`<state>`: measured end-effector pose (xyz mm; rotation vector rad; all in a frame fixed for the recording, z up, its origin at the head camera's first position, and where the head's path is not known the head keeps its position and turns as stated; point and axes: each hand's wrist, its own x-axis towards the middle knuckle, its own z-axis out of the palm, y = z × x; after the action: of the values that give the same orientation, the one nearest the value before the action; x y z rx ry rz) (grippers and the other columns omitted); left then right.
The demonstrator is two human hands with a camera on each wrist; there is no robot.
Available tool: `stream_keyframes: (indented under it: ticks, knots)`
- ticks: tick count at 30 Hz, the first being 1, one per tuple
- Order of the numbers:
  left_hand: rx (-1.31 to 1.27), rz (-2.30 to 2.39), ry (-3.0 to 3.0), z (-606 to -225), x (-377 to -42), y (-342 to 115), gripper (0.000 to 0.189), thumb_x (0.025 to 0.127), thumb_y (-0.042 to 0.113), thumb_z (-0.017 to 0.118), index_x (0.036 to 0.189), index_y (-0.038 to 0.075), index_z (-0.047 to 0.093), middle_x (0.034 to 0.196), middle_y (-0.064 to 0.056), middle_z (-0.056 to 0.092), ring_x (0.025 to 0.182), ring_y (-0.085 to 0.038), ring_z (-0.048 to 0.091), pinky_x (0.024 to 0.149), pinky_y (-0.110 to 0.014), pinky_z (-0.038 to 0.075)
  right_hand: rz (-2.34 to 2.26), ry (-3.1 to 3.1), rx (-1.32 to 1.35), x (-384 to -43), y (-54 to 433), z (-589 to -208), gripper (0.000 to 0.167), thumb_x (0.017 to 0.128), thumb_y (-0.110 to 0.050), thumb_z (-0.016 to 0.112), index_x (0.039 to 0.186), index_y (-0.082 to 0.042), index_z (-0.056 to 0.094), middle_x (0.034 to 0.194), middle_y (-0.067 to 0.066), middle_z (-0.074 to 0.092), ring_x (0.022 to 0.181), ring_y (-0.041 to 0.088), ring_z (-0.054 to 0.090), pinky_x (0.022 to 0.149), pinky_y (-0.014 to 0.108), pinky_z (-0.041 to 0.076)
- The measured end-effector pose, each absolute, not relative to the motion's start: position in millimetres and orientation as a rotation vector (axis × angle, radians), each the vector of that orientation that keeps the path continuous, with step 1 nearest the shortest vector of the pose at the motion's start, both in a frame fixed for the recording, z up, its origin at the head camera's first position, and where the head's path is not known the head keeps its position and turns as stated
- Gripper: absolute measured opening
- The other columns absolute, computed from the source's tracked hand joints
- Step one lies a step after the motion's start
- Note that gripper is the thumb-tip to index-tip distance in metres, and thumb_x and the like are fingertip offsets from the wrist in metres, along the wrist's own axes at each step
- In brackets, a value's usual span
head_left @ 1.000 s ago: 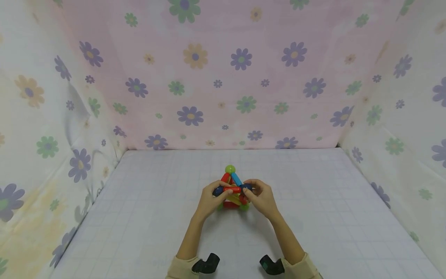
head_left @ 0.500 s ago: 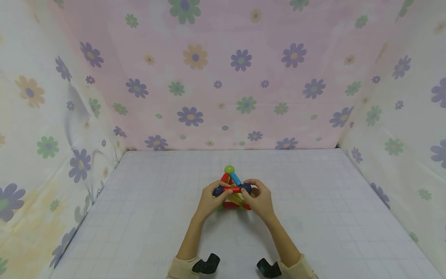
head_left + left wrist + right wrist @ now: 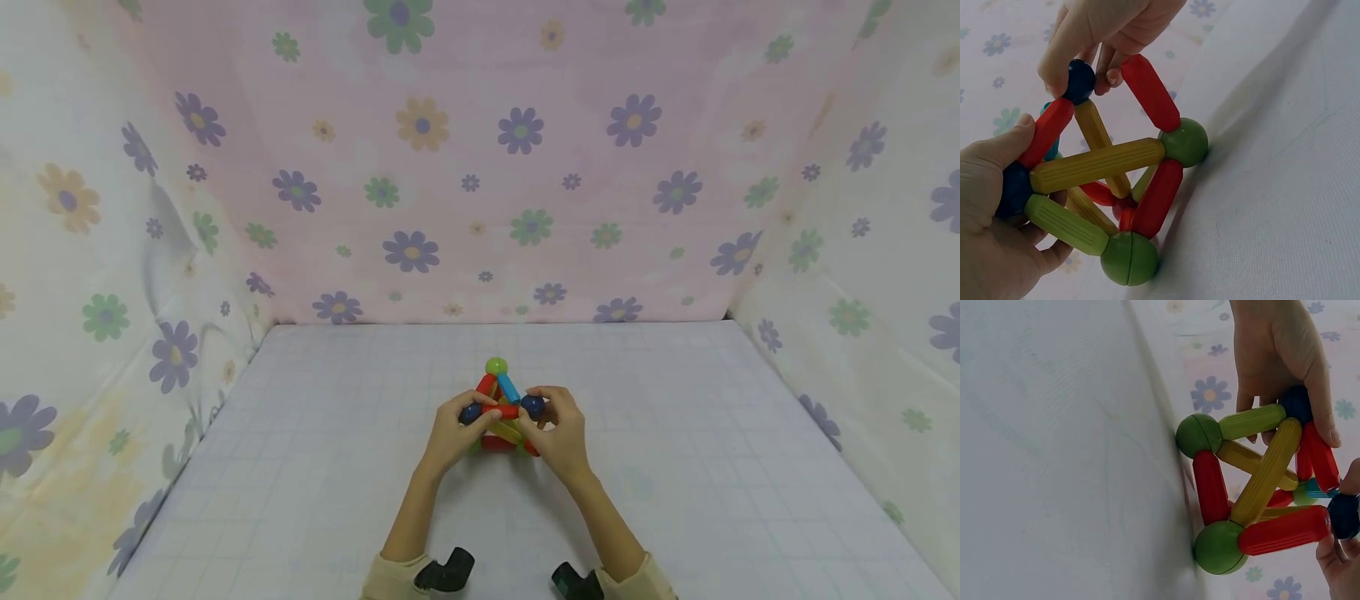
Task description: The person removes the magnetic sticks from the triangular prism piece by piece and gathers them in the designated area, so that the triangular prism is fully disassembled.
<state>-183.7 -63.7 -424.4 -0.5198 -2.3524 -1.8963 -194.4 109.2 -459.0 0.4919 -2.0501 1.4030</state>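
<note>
A toy frame of ribbed magnetic rods and balls stands on the table [image 3: 315, 467], two green balls [image 3: 1219, 547] at its near base corners. My left hand [image 3: 452, 432] grips the blue ball [image 3: 1015, 189] at the upper left corner, its thumb along the red crossbar rod [image 3: 501, 412]. At the other end of that rod my right hand [image 3: 562, 429] pinches a second blue ball [image 3: 1080, 81] between thumb and fingers. A red rod [image 3: 1150, 92] slants up from the right green ball, its upper end close by the right fingers. Yellow rods [image 3: 1097, 165] cross the frame's side.
A light green ball [image 3: 497, 367] tops the far corner, joined by a red and a blue rod [image 3: 508, 388]. Flowered cloth walls [image 3: 480, 167] enclose the table at the back and both sides. Black wrist mounts [image 3: 446, 571] sit on both cuffs.
My right thumb has slid down, baring more of the right blue ball. The red rod below it shows lower and further right. My left hand keeps its grip almost unmoved.
</note>
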Motion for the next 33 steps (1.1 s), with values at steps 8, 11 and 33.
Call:
stream_keyframes:
  ticks: [8, 11, 33]
  knots:
    - [-0.524, -1.911, -2.35, -425, -184, -63, 0.016, 0.088, 0.008, 0.065, 0.098, -0.004, 0.064, 0.093, -0.016, 0.062, 0.073, -0.012, 0.054, 0.064, -0.021, 0.048, 1.294, -2.089, 0.477, -197, 116, -463, 0.026, 0.068, 0.003, 0.073, 0.093, 0.004, 0.065, 0.091, 0.014, 0.055, 0.061, 0.02, 0.054, 0.05, 0.027, 0.047]
    - [-0.519, -1.913, -2.356, -425, -184, -63, 0.016, 0.088, 0.009, 0.065, 0.098, -0.004, 0.063, 0.094, -0.017, 0.062, 0.073, -0.013, 0.054, 0.064, -0.021, 0.048, 1.21, -2.113, 0.511, -198, 117, -462, 0.025, 0.069, 0.002, 0.072, 0.093, 0.003, 0.066, 0.091, 0.013, 0.059, 0.064, 0.016, 0.052, 0.052, 0.025, 0.045]
    - [-0.529, -1.892, -2.352, -424, -183, -63, 0.015, 0.088, 0.007, 0.065, 0.097, -0.005, 0.063, 0.095, -0.017, 0.063, 0.078, -0.013, 0.052, 0.067, -0.02, 0.046, 1.543, -2.103, 0.466, -191, 117, -443, 0.018, 0.083, 0.012, 0.058, 0.101, 0.012, 0.062, 0.091, 0.025, 0.064, 0.06, 0.026, 0.062, 0.051, 0.022, 0.051]
